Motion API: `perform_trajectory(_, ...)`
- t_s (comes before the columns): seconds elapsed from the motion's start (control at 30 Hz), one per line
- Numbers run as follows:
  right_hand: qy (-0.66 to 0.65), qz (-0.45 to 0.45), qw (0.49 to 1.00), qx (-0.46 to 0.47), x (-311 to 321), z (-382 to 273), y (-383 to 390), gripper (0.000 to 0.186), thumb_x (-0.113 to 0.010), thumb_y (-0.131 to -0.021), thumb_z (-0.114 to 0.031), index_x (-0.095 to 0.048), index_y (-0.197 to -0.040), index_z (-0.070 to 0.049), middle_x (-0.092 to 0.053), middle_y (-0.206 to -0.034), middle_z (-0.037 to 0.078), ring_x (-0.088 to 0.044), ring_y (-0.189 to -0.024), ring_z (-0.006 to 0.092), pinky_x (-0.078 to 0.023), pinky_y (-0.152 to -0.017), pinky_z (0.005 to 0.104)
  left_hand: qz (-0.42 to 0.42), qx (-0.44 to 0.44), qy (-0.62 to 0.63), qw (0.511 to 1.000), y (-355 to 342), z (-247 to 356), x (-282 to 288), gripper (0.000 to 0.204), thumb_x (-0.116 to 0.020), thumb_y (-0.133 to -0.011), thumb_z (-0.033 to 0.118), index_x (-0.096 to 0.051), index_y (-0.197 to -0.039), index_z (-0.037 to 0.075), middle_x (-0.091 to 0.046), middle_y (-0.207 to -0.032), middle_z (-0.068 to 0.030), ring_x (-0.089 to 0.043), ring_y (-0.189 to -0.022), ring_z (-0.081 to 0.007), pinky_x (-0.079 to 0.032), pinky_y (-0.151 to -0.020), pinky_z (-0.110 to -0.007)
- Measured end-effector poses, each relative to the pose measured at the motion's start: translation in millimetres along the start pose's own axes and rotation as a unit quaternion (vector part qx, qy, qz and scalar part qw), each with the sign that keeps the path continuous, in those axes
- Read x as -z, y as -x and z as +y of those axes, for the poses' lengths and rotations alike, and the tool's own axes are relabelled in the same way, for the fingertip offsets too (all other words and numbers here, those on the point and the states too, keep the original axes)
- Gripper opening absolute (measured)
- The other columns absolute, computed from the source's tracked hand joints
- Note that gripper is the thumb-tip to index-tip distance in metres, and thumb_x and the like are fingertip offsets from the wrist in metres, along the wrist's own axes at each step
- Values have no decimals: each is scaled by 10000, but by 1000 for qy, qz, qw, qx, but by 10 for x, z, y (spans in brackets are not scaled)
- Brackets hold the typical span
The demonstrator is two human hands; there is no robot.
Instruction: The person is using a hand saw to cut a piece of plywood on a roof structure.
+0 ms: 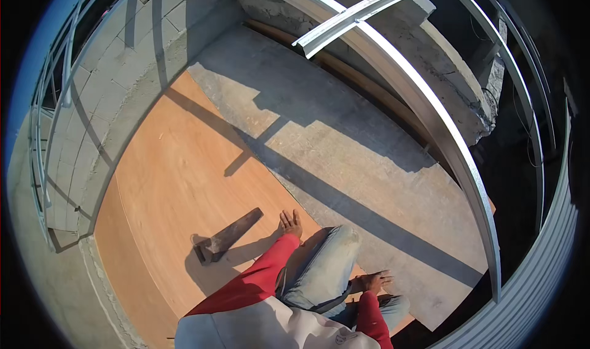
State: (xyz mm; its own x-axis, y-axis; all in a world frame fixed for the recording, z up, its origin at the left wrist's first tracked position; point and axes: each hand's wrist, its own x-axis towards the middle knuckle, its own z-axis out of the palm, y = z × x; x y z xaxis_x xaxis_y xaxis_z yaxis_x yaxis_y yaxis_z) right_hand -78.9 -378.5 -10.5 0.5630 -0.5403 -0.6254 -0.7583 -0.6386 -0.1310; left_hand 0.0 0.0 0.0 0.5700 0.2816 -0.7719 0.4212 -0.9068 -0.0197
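Observation:
My left hand (292, 223) rests flat on the orange-brown plywood sheet (178, 164), fingers stretched out and slightly apart, close to the sheet's edge along a grey, worn board (369, 183). To its left lies a handsaw (236, 231) with a dark blade, its handle toward the lower left; neither hand touches it. My right hand (373, 281) is spread palm down over the grey board beside my knee, with nothing seen in it. Between the two arms is my bent leg in faded jeans (329, 266).
A shiny metal channel (430, 97) arches past on the right, crossed by another metal piece (350, 23) near the top. Corrugated metal sheeting (534, 275) lies at lower right. Block walls (104, 85) stand at far left, and broken concrete (455, 85) at the back right.

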Motion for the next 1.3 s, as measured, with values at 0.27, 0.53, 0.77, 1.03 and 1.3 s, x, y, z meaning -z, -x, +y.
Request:
perform_trajectory(0.27, 21, 53, 997, 52, -363, 198, -186, 1643, -1008, -413, -430, 43, -1615, -44, 110, -1623, 387, 99, -1512, 560, -251, -1206, 615, 62, -30, 2, 998, -91, -203, -77, 1630, -984, -589, 431, 251, -1538, -50, 179, -1514, -522, 128, -1437, -670, -74, -1230, -630)
perform_trajectory(0.53, 37, 35, 998, 39, -94, 25, -156, 1644, -1017, -445, -428, 76, -1610, -41, 127, -1617, 391, 70, -1517, 554, -293, -1172, 656, 62, -21, -12, 998, -155, -70, -172, 1278, -823, -820, 218, 178, -1566, -54, 141, -1531, -515, 81, -1457, -655, -112, -1229, -621)
perform_trajectory(0.77, 136, 25, 987, 85, 47, 13, 23, 1551, -965, -567, -486, 67, -1569, 94, 28, -1525, 536, 30, -1490, 611, -113, -1238, 614, 205, -18, -42, 978, -386, -64, -572, 829, -468, -1018, 117, 107, -1601, -13, 75, -1573, -478, 3, -1482, -632, -165, -1214, -641)
perform_trajectory(1.03, 150, -1, 987, 48, 181, -140, 79, 1532, -948, -599, -480, 86, -1549, 134, 13, -1513, 549, 30, -1490, 611, -39, -1247, 594, 83, -40, -9, 996, -89, 8, -140, 1627, -997, -508, 396, 146, -1582, -35, 122, -1564, -481, 55, -1485, -622, -133, -1236, -604)
perform_trajectory(1.3, 99, -10, 995, -19, 102, -238, 133, 1532, -978, -564, -370, 87, -1589, 33, 87, -1595, 438, 83, -1511, 562, -137, -1248, 589, 51, -29, -47, 997, -59, -106, -117, 1613, -973, -565, 472, 179, -1566, -50, 144, -1533, -513, 72, -1471, -640, -141, -1229, -612)
